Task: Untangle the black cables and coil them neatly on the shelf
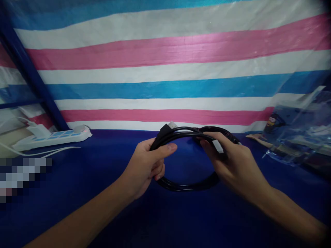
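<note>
A black USB cable (184, 187), wound into a round coil of several loops, is held between my two hands above the blue surface. My left hand (147, 162) is closed around the coil's left side, its thumb lying across the loops. Just above those fingers sticks out a black plug (165, 130) with a metal USB end. My right hand (229, 155) grips the coil's right side, where a second plug with a pale tip (218, 146) points out near the thumb. Behind the right hand, another black cable coil (217, 129) partly shows.
At the left stands a white power strip (64, 137) with a white charger (38, 131) plugged in and a white cord (49, 151). Clear plastic bags (297, 137) lie at the right. A striped sheet (165, 79) hangs behind the blue table (108, 224).
</note>
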The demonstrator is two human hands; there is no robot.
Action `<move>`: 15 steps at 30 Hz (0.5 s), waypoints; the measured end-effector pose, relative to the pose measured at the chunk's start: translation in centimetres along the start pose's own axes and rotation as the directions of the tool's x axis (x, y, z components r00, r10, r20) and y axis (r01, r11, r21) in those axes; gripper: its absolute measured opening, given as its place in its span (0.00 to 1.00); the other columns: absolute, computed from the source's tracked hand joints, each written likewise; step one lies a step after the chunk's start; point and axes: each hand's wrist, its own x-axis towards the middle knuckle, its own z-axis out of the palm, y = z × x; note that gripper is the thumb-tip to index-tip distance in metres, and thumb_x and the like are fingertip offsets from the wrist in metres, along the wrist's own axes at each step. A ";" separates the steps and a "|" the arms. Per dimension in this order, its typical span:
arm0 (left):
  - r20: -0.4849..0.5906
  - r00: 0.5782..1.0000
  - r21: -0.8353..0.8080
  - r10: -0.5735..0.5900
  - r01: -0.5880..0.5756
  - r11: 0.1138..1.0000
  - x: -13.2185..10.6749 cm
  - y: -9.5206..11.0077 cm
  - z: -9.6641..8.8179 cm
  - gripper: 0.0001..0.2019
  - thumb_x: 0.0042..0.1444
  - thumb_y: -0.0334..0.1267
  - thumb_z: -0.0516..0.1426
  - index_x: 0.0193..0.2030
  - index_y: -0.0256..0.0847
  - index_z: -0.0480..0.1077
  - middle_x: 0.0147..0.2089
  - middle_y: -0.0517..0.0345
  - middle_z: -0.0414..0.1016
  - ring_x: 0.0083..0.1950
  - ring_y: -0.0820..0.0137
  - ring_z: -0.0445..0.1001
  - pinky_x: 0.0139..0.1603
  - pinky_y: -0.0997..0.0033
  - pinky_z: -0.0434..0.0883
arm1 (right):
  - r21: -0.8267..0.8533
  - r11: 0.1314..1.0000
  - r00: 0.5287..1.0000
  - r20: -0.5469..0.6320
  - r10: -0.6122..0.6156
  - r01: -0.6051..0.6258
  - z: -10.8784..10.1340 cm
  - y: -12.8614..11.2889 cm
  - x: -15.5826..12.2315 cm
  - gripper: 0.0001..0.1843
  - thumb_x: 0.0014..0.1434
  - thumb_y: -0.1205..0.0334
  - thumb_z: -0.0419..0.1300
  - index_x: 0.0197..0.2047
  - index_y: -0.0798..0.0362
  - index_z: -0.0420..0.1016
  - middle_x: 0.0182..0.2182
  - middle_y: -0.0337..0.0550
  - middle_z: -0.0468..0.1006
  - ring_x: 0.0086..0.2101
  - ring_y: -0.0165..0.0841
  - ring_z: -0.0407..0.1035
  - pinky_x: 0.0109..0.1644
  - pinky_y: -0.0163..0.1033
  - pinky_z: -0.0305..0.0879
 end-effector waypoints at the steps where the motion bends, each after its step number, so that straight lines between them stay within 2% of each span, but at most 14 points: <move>1: 0.012 1.000 0.050 0.002 -0.003 0.999 0.0 -0.1 0.0 0.18 0.46 0.40 0.63 0.20 0.40 0.56 0.12 0.74 0.45 0.11 0.83 0.44 0.12 0.80 0.50 | -0.021 0.999 0.999 -0.005 -0.049 0.049 -0.1 -0.2 -0.2 0.17 0.56 0.70 0.54 0.50 0.51 0.66 0.30 0.41 0.74 0.27 0.31 0.68 0.30 0.35 0.60; 3: 0.012 1.000 0.133 0.017 -0.018 0.991 0.0 -0.6 0.0 0.17 0.46 0.42 0.63 0.20 0.40 0.58 0.11 0.74 0.46 0.12 0.83 0.44 0.13 0.79 0.49 | -0.014 0.997 0.997 -0.023 -0.075 0.075 -0.2 -0.6 -0.4 0.18 0.55 0.71 0.55 0.50 0.50 0.66 0.30 0.39 0.74 0.27 0.30 0.67 0.31 0.35 0.60; 4: 0.000 0.999 0.162 0.037 -0.037 0.986 -0.1 -0.9 0.0 0.17 0.46 0.42 0.62 0.20 0.40 0.58 0.11 0.73 0.46 0.12 0.83 0.44 0.13 0.79 0.48 | 0.028 0.999 0.999 -0.024 -0.041 0.042 -0.1 -0.9 -0.4 0.16 0.55 0.70 0.55 0.47 0.50 0.68 0.29 0.39 0.74 0.27 0.30 0.66 0.31 0.35 0.59; 6: -0.036 0.994 0.203 0.105 -0.095 0.975 -0.1 -1.7 -0.2 0.17 0.46 0.40 0.61 0.17 0.40 0.57 0.11 0.72 0.46 0.13 0.83 0.45 0.14 0.78 0.46 | 0.175 0.978 0.994 0.041 0.104 -0.110 0.1 -1.2 -0.2 0.04 0.57 0.64 0.56 0.37 0.52 0.71 0.26 0.39 0.72 0.26 0.29 0.65 0.29 0.34 0.57; 8: -0.087 0.983 0.223 0.164 -0.142 0.964 0.0 -2.4 -0.4 0.17 0.46 0.35 0.60 0.16 0.40 0.55 0.10 0.71 0.47 0.13 0.82 0.46 0.15 0.77 0.47 | 0.345 0.881 0.943 0.198 0.268 -0.323 0.5 -1.2 0.2 0.17 0.58 0.54 0.55 0.22 0.54 0.66 0.18 0.38 0.67 0.21 0.27 0.60 0.25 0.34 0.54; 10: -0.111 0.978 0.237 0.175 -0.145 0.961 0.1 -3.0 -0.6 0.16 0.46 0.33 0.59 0.15 0.40 0.55 0.11 0.71 0.47 0.13 0.82 0.48 0.16 0.76 0.48 | 0.455 0.744 0.866 0.354 0.354 -0.490 1.1 -0.7 0.4 0.26 0.56 0.45 0.54 0.16 0.53 0.58 0.11 0.36 0.59 0.16 0.25 0.54 0.21 0.34 0.51; 12: -0.100 0.980 0.271 0.172 -0.140 0.952 0.3 -3.3 -0.7 0.16 0.47 0.35 0.59 0.16 0.40 0.56 0.11 0.71 0.48 0.13 0.81 0.49 0.16 0.76 0.50 | 0.490 0.661 0.817 0.434 0.380 -0.568 1.5 -0.1 0.4 0.28 0.55 0.41 0.55 0.15 0.53 0.55 0.09 0.33 0.56 0.13 0.24 0.51 0.19 0.34 0.49; 15: -0.048 0.986 0.359 0.163 -0.135 0.924 0.4 -3.2 -0.8 0.18 0.47 0.39 0.61 0.15 0.40 0.57 0.11 0.70 0.52 0.14 0.80 0.52 0.17 0.76 0.53 | 0.535 0.602 0.800 0.473 0.368 -0.593 2.1 0.6 0.1 0.26 0.53 0.44 0.58 0.16 0.53 0.56 0.09 0.31 0.54 0.12 0.23 0.50 0.18 0.33 0.50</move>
